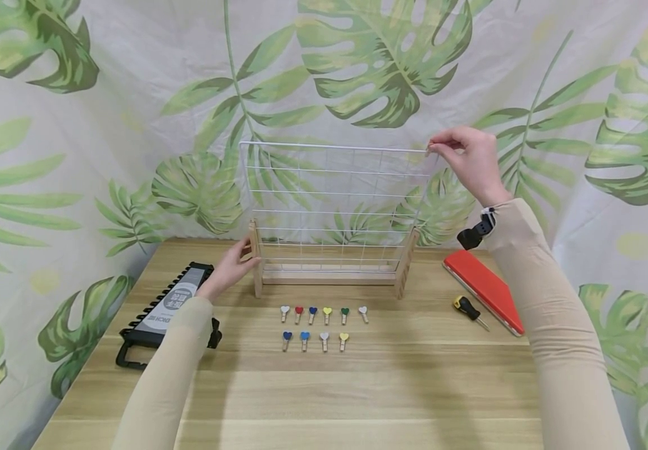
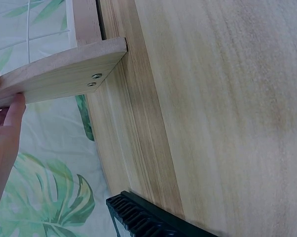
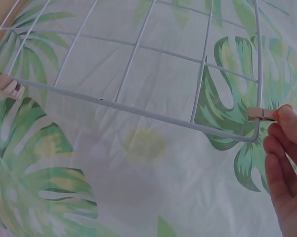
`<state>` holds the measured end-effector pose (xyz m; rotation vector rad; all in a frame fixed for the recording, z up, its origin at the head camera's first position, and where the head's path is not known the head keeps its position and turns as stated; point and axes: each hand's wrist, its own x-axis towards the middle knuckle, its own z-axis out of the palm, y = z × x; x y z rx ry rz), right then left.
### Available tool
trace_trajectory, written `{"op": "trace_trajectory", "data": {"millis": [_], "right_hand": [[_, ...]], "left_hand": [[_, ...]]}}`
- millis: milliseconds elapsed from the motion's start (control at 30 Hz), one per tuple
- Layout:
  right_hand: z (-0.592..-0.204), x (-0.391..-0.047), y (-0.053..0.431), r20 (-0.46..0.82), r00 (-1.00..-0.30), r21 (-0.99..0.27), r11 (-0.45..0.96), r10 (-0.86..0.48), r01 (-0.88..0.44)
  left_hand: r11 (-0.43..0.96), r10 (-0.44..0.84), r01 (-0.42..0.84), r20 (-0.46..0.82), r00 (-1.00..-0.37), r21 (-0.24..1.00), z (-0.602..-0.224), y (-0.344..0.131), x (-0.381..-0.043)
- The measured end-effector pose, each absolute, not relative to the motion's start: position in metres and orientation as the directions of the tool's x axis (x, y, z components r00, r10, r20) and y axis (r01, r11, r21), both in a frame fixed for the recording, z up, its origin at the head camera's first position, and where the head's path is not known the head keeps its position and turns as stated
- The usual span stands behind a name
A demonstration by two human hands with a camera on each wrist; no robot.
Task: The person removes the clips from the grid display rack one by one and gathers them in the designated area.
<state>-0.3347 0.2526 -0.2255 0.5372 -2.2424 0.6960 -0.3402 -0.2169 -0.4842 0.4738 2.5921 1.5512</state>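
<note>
A white wire grid (image 1: 335, 147) stands upright in a wooden stand. My left hand (image 1: 231, 269) grips the stand's left wooden post (image 1: 258, 282), thumb on one side and fingers on the other; two screws show low on this post (image 2: 59, 84) in the left wrist view. Up at the grid's top right corner, my right hand (image 1: 471, 161) pinches a small wooden clothespin (image 3: 262, 114). Its jaws sit across the side wire, close to the corner. On the table in front of the stand lie two rows of mini clothespins (image 1: 327, 312) with coloured hearts.
A black and grey rack-like case (image 1: 161, 312) lies on the left of the table (image 1: 358, 400), beside my left forearm. To the right are a red flat case (image 1: 484, 287) and a small black and yellow screwdriver (image 1: 468, 309). A leaf-patterned cloth (image 1: 200, 81) hangs close behind.
</note>
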Motion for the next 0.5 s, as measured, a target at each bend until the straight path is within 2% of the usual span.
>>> {"op": "trace_trajectory", "data": {"millis": [133, 267, 500], "right_hand": [[-0.224, -0.334, 0.252, 0.757, -0.631, -0.304, 0.761, -0.173, -0.573], [-0.218, -0.33, 0.251, 0.773, -0.615, -0.324, 0.738, -0.154, -0.592], [-0.222, -0.316, 0.25, 0.756, -0.633, -0.333, 0.735, -0.167, -0.591]], "left_hand": [[0.451, 0.311, 0.251, 0.113, -0.944, 0.856, -0.485, -0.216, -0.34], [0.44, 0.302, 0.221, 0.088, -0.949, 0.871, -0.485, -0.216, -0.34], [0.452, 0.301, 0.196, 0.058, -0.952, 0.87, -0.484, -0.216, -0.342]]}}
